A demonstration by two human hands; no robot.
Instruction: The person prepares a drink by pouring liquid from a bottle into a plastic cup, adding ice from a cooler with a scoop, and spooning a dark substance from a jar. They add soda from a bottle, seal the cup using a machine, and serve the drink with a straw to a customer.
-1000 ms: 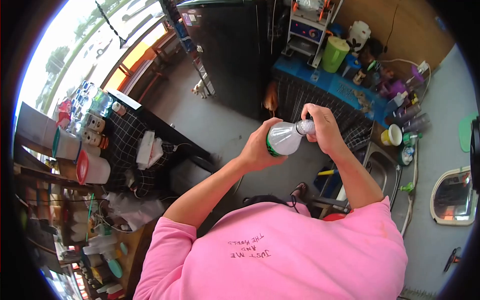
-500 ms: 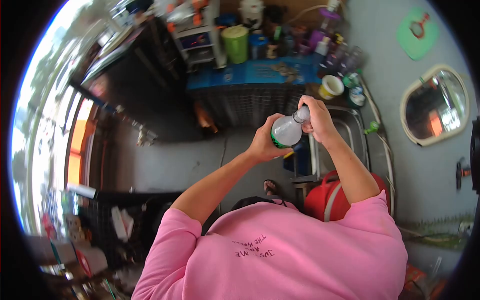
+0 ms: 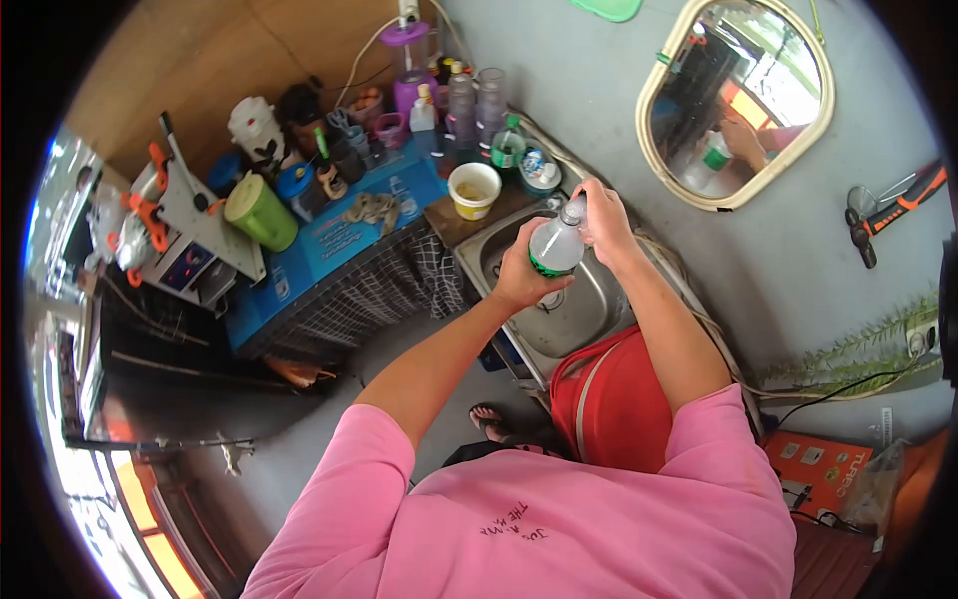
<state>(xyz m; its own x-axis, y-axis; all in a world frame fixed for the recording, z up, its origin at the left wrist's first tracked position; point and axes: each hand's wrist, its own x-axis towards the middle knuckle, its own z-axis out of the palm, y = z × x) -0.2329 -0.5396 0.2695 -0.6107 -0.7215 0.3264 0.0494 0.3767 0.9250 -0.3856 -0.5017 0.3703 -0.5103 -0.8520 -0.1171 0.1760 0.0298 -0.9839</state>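
Up in front of me is a clear plastic bottle (image 3: pixel 556 247) with a green label, its neck tilted away toward the upper right. My left hand (image 3: pixel 521 275) is wrapped around the bottle's body at the label. The fingers of my right hand (image 3: pixel 603 222) close around the top of the neck and hide the cap area. Below the bottle, in this view, lies a steel sink (image 3: pixel 594 317). A white tub (image 3: pixel 473 191) with a yellow band stands on the ledge just beyond my hands.
A red container (image 3: pixel 624 394) stands at the sink's near end. Behind the sink are a green-labelled bottle (image 3: pixel 508 145) and other bottles. A blue-topped table (image 3: pixel 317 258) at left holds a green canister (image 3: pixel 261 213). A mirror (image 3: pixel 738 100) hangs on the right wall.
My view has swung to the right, bringing the bottle from over the floor to over the sink. Both hands keep the same hold on the bottle.
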